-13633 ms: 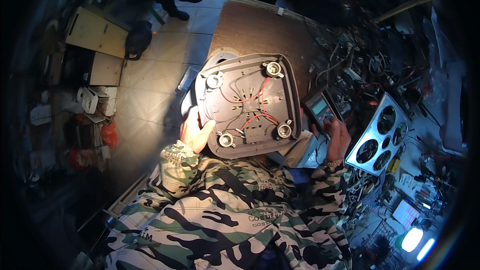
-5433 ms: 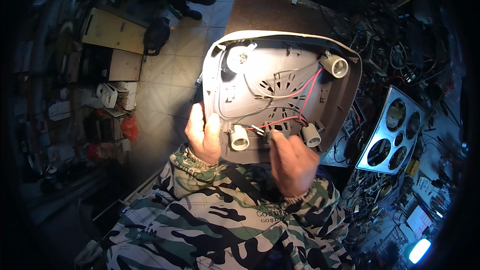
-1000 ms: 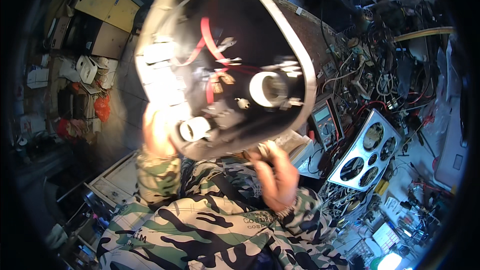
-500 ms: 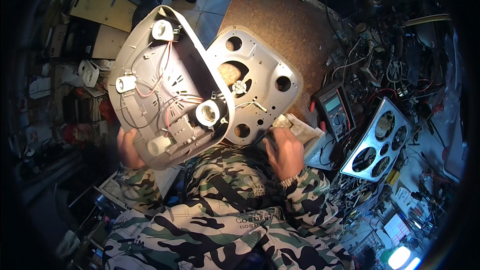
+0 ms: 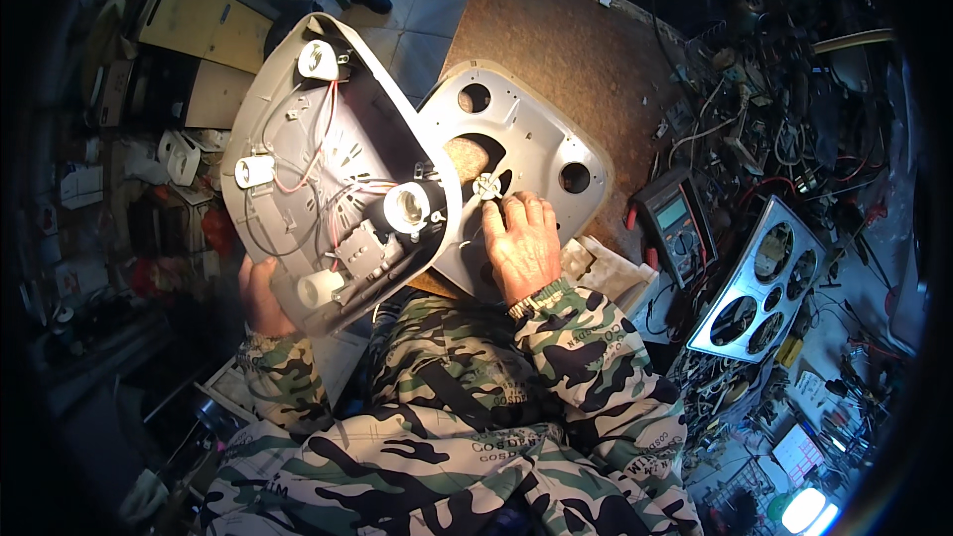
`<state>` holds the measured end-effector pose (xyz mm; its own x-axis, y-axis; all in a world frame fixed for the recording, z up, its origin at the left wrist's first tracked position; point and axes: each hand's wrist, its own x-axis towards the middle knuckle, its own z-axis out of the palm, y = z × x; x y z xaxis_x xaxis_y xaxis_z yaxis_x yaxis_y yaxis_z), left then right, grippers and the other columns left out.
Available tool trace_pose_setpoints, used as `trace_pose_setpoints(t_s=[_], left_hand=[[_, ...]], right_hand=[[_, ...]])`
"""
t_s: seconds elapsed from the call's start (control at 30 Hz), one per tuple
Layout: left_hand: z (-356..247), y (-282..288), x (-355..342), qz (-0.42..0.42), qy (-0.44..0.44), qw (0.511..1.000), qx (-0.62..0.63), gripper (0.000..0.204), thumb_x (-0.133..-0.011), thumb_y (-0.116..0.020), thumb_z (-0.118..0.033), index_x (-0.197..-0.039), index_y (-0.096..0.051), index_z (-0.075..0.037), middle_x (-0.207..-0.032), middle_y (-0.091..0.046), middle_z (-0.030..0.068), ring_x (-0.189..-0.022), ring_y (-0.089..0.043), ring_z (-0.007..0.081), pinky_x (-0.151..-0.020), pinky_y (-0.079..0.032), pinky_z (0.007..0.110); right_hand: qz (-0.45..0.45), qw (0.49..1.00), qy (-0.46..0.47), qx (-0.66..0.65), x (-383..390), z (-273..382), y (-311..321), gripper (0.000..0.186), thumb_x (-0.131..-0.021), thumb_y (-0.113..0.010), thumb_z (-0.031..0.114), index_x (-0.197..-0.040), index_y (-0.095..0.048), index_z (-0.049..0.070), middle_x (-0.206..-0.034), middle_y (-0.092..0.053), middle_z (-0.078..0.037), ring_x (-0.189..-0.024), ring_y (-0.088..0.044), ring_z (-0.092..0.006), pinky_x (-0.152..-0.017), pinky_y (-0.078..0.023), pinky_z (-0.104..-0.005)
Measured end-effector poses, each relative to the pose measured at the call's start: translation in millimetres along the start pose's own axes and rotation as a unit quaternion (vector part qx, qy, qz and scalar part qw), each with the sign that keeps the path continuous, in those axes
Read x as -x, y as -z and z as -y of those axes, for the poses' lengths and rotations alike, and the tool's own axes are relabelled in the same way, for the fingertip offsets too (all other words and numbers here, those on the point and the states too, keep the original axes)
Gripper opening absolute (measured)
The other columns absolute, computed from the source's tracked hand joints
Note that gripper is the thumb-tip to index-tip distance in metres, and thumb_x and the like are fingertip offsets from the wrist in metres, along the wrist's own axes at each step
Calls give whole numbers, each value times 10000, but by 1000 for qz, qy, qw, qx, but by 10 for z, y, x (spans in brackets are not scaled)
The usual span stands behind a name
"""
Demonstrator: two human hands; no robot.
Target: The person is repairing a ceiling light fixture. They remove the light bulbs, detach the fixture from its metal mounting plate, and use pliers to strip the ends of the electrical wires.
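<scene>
Over the brown wooden table (image 5: pixel 566 30), right hand (image 5: pixel 524 243) meets the pale grey, round-holed panel (image 5: pixel 531 124)

Its fingers have moved from the panel's near edge onto its face; whether they grip anything is hidden. That leaves the left hand (image 5: pixel 262 296), fingers closed on the lower rim, bearing the deep grey plastic housing (image 5: pixel 308 139) with sockets, tilted across the panel's left side. Table surface runs beyond the panel's far edge; rightward, the pale open box (image 5: pixel 608 268) and black handheld meter (image 5: pixel 675 228) crowd movement.
</scene>
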<state>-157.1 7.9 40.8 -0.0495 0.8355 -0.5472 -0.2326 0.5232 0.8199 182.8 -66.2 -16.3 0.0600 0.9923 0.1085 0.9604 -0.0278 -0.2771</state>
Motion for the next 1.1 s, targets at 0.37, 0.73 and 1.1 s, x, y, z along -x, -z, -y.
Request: trace_pose_setpoints(t_s=[0.37, 0.73, 1.1], left_hand=[[124, -216, -68, -22, -33, 999, 31, 436, -961, -513, -82, -1379, -548, 37, -1284, -658, 170, -1129, -682, 295, -980, -565, 436], [147, -441, -175, 31, -42, 999, 10, 487, -941, -459, -61, -1408, -515, 67, -1310, -643, 186, -1171, -665, 281, -1023, -541, 406], [60, -182, -252, 9, -41, 999, 5, 445, -965, -497, -120, -1386, -544, 15, -1262, -658, 157, -1121, -671, 277, -974, -549, 395]], right_hand=[[-19, 981, -30, -193, 250, -207, 462, 233, -799, -674, 39, -1026, -659, -14, -1113, -665, -174, -1016, -649, -366, -890, -531, -455], [71, 990, 34, -121, 511, -173, 540, 283, -842, -655, 63, -1106, -702, -28, -1268, -663, -215, -1241, -613, -408, -1055, -503, -507], [92, 986, 27, -134, 587, -11, 569, 421, -929, -573, 82, -1339, -628, 5, -1437, -568, -237, -1383, -511, -431, -1155, -420, -552]])
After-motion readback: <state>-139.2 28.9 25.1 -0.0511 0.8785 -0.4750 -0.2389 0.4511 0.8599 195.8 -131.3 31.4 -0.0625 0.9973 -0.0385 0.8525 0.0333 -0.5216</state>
